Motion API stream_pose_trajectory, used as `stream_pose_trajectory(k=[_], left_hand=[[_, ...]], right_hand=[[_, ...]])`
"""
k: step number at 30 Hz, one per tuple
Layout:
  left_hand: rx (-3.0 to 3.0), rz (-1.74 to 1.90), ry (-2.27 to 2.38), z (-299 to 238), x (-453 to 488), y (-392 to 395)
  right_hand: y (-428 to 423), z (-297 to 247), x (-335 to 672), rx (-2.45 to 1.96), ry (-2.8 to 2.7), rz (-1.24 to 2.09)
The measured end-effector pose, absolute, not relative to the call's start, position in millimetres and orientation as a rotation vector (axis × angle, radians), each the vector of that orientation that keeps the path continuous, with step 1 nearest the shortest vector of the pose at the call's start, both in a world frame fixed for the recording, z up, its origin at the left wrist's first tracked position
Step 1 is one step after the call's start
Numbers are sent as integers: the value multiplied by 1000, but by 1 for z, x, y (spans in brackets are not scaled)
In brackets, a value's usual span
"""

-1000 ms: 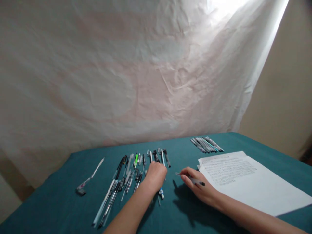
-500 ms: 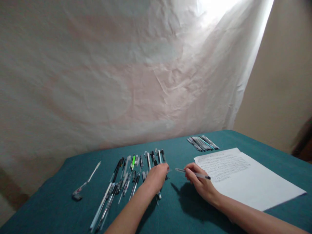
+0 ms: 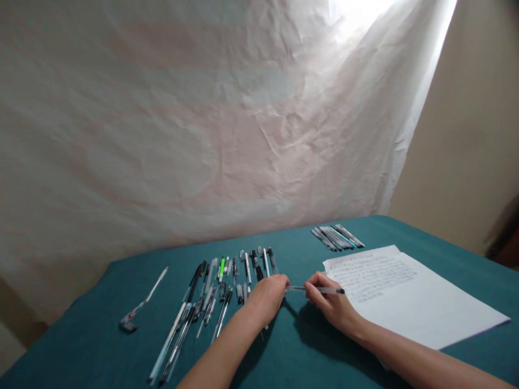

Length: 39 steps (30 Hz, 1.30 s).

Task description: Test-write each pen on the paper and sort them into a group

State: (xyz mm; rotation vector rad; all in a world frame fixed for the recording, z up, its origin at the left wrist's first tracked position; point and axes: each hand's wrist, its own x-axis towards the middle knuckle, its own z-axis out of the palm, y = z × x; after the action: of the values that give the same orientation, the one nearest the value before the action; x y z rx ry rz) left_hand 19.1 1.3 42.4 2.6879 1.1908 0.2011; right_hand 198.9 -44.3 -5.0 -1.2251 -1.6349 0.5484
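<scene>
Forearms: both run out of view at the bottom and right edges.
Left hand (image 3: 268, 296): over the nearest pens, hiding some; fingertips turned away at the front end of the pen, so I cannot tell whether they are clamped on it or on something small.
Right hand (image 3: 333, 307): thumb and fingers clamped on the pen, beside the paper.
Pen (image 3: 330, 291): spans the gap between the hands, dark end to the right, front end lost at the left fingertips; half a second ago a gap separated it from the left hand.
Loose pens (image 3: 222, 315): left of the hands, overlapping, clear barrels hard to separate; no visible shift.
Pale-handled item (image 3: 155, 289): far left, blurred, dark-ended.
Paper (image 3: 441, 305): handwriting too small to read.
Pen row (image 3: 337, 237): beyond the paper, side by side.
Hanging sheet (image 3: 251, 146): behind, cut off above.
</scene>
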Motion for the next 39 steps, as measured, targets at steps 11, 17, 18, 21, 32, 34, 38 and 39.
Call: stream_pose_trajectory(k=[11,17,18,21,32,34,38,39], left_hand=[[2678,432,917,45,19,-1],[2673,463,879,46,20,2],[2671,471,872,47,20,2],[2679,461,854,50,20,0],[2730,508,993,51,6,17],[2744,500,1073,52,-2,23],[2766,451,1191,56,-10,26],[2763,447,1211,57,-10,25]], right_hand=[[-42,-9,201,-1114,-1464,830],[-42,-1,198,-1046,-1417,894],[-43,0,198,-1039,-1417,895],[-44,-1,198,-1032,-1435,894],[-37,27,211,-1073,-1473,875],[-32,32,219,-1136,-1527,853],[-25,33,231,-1347,-1880,776],[-25,33,232,-1402,-1979,704]])
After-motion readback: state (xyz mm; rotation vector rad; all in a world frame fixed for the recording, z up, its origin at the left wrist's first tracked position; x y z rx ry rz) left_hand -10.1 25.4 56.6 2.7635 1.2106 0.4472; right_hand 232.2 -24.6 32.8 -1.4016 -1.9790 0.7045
